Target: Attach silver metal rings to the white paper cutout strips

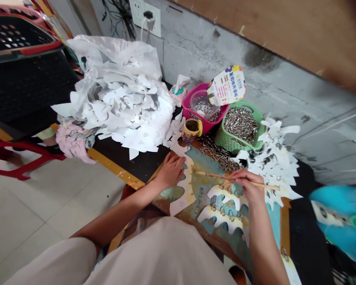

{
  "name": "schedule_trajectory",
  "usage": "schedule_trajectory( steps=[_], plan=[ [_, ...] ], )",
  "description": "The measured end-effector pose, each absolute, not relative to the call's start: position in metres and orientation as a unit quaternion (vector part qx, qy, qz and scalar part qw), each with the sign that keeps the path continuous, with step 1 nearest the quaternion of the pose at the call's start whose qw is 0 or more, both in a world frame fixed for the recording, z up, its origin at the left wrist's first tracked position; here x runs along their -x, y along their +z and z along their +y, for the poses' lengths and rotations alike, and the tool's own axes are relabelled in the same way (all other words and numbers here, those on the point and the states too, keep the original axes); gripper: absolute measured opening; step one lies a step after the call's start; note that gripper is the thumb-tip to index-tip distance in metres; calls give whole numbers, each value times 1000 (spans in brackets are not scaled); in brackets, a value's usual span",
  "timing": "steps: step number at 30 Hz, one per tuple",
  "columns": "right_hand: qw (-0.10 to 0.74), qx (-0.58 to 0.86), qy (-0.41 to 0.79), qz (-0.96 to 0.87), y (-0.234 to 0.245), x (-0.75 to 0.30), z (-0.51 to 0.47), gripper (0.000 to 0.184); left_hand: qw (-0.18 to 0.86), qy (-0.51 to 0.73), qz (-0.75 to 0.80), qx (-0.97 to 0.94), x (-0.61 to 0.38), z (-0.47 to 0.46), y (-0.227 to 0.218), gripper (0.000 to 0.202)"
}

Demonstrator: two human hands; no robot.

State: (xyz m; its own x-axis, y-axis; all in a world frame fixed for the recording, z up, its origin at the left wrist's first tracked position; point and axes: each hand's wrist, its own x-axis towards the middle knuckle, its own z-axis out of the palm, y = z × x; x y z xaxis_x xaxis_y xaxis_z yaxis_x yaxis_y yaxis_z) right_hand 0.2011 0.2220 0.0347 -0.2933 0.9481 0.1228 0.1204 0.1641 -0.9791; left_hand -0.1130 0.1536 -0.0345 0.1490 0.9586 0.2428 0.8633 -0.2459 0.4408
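My left hand (pixel 171 171) lies with fingers stretched flat on a white wavy-edged paper cutout (pixel 184 190) on the stained work board (pixel 204 182). My right hand (pixel 247 184) is closed in a pinch around a thin wooden brush stick (pixel 222 177), whose tip points left over the board. Below that hand lie two more white cutouts (pixel 222 204) carrying small metal rings. A small yellow cup (pixel 191 130) stands just beyond my left hand.
A green basket (pixel 253 116) full of metal rings and a pink basket (pixel 187 103) holding a clear cup sit at the back by the wall. Loose rings (pixel 215 150) lie before them. Heaps of white cutouts (pixel 130 114) fill the left, with more cutouts (pixel 280 166) on the right.
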Motion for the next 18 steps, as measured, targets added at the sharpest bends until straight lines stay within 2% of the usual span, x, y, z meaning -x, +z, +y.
schedule_trajectory(
  steps=[4, 8, 12, 18],
  plan=[
    [462, 424, 496, -601, 33, -200, 224, 14, 97, 242, 605, -753, 113, 154, -34, 38],
    [428, 432, 508, -611, 33, -199, 226, 14, 104, 240, 605, -752, 113, 154, -34, 39],
    [459, 428, 509, -589, 35, -198, 228, 15, 101, 237, 607, -752, 113, 153, -35, 39],
    [416, 402, 547, -605, 36, -196, 231, 17, 96, 243, 604, -753, 113, 154, -35, 39]
  ],
)
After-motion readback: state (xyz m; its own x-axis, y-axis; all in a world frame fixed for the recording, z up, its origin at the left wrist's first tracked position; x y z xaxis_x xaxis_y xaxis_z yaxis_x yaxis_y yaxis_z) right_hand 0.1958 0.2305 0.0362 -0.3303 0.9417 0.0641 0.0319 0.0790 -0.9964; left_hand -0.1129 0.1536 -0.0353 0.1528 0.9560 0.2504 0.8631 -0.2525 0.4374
